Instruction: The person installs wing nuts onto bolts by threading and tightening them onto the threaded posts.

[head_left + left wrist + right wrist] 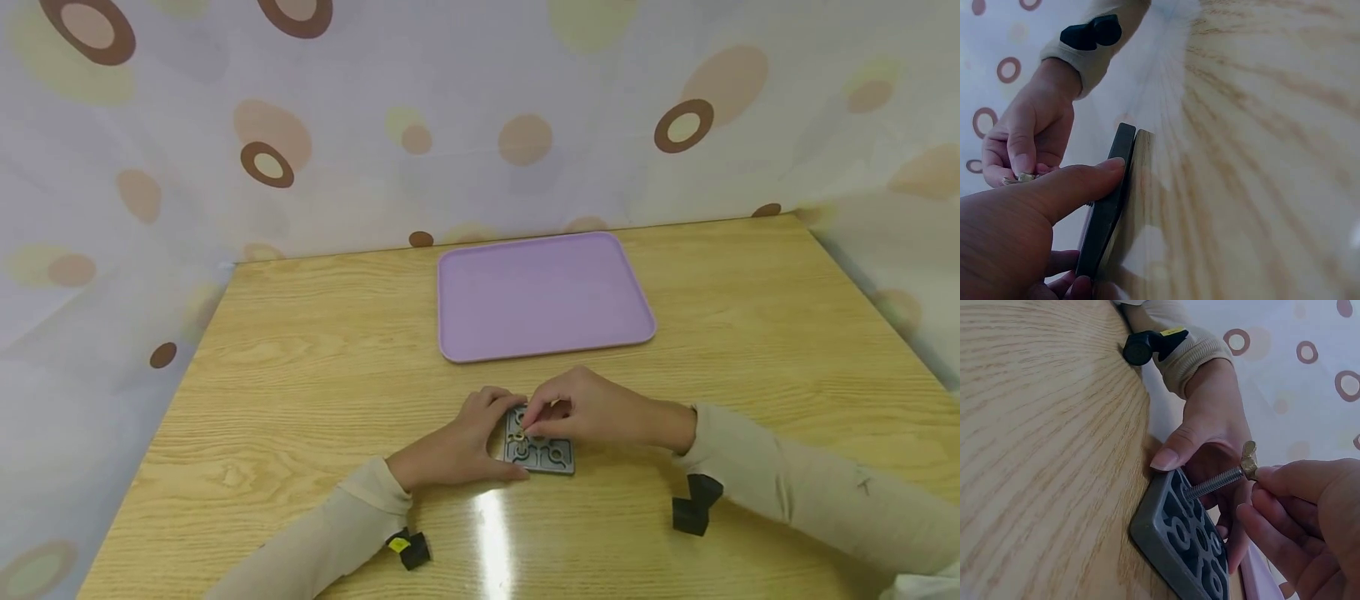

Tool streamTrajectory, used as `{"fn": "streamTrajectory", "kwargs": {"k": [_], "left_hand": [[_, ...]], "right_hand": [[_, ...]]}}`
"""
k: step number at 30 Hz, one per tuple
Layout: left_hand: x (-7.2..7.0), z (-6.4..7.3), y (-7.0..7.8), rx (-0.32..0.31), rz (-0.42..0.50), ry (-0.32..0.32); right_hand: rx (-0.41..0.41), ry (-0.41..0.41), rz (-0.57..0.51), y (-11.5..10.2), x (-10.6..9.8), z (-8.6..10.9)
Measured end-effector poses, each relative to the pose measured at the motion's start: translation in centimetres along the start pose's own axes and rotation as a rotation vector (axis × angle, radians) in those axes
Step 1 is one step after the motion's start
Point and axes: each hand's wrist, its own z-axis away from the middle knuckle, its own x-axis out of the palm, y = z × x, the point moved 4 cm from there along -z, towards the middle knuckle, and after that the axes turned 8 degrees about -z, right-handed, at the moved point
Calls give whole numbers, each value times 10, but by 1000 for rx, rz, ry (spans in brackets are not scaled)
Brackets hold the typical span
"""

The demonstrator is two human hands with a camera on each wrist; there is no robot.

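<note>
A square grey plate (557, 468) with moulded rings and grooves lies on the wooden table. My left hand (465, 442) grips it by two opposite edges, the thumb on the near edge and fingers on the far one. From one of the plate's holes a threaded bolt (1215, 483) sticks up. At the bolt's free end is a brass wing nut (1249, 461), which my right hand (588, 408) pinches between thumb and forefinger. In the left wrist view the plate (1107, 206) appears edge-on, with the bolt mostly hidden behind my thumb.
Behind the hands a flat purple tray (543, 296) lies near the table's back edge, with nothing on it. A patterned cloth (465, 100) hangs behind and at both sides of the table (300, 375). Black wrist devices (690, 515) stick out below the sleeves.
</note>
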Motion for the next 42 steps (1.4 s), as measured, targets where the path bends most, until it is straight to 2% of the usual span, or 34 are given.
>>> {"fn": "streamTrajectory", "kwargs": {"k": [11,19,33,42], "left_hand": [[0,-1,-1,2,-10,-1],[0,0,0,-5,-11,-9],[1,0,-1,1,-13,-7],[1,0,0,-10,-5,-18]], "right_hand": [[-46,-18,65,-4,-1,0],[-41,-39,41,-3,1,2],[-27,-74,102,-5,0,4],[-97,-77,172,-8,0,4]]}}
